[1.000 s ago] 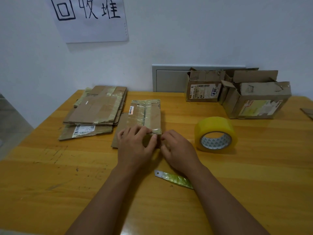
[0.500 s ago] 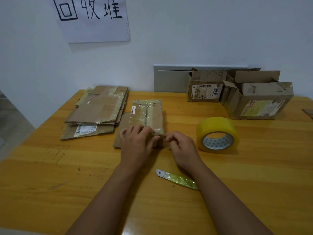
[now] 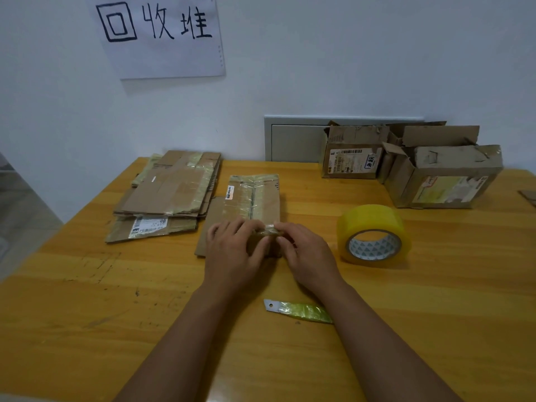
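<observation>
A flattened, taped cardboard box (image 3: 252, 195) lies on the wooden table (image 3: 87, 300) in front of me. My left hand (image 3: 235, 250) lies flat over its near end, fingers pointing away from me. My right hand (image 3: 304, 250) pinches the tape at the box's near right corner, close to my left fingertips. A blade wrapped in yellow-green tape (image 3: 298, 310) lies on the table just in front of my wrists. The near end of the box is hidden under my hands.
A yellow tape roll (image 3: 374, 235) stands to the right of my hands. A stack of flattened cardboard (image 3: 168, 195) lies at the left. Two open cardboard boxes (image 3: 352, 153) (image 3: 443, 178) stand at the back right by the wall. A paper sign (image 3: 156, 33) hangs above.
My right hand has moved left and up onto the box's near right corner and now pinches the tape there. My left hand stays pressed on the box.
</observation>
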Tool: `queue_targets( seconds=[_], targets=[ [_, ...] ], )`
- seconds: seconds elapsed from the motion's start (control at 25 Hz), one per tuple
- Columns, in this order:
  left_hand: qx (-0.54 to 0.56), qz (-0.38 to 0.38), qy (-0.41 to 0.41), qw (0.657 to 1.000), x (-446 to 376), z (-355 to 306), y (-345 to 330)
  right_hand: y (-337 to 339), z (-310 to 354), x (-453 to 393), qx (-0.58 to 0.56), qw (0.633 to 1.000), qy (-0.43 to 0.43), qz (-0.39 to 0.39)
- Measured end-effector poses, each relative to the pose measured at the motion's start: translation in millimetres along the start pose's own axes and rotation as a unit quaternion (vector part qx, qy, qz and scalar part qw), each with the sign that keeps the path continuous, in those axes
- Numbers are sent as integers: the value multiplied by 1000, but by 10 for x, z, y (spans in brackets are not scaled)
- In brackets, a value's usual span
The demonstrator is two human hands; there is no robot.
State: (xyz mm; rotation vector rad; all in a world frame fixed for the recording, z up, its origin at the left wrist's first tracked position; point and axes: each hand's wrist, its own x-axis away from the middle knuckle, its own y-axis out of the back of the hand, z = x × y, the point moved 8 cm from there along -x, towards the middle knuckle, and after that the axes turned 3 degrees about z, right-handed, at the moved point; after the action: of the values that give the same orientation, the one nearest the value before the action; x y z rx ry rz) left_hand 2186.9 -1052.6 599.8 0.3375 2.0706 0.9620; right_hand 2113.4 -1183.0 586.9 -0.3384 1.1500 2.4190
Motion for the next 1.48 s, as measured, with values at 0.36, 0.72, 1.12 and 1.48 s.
queue_targets(
  seconds=[0.36,0.72,1.12,1.48],
  targets=[
    [33,-51,31,998,92,138,172,-19,245,-43,138,987,76,-28],
    [122,-37,76,989,58,320,291,12,273,-83,110,987,104,-50],
    [293,-26,417,860,292,381,308,-273,573,47,5,998,35,59],
    [233,-18,226,946,112,173,853,709,235,-523,-34,987,-126,-92]
  ],
)
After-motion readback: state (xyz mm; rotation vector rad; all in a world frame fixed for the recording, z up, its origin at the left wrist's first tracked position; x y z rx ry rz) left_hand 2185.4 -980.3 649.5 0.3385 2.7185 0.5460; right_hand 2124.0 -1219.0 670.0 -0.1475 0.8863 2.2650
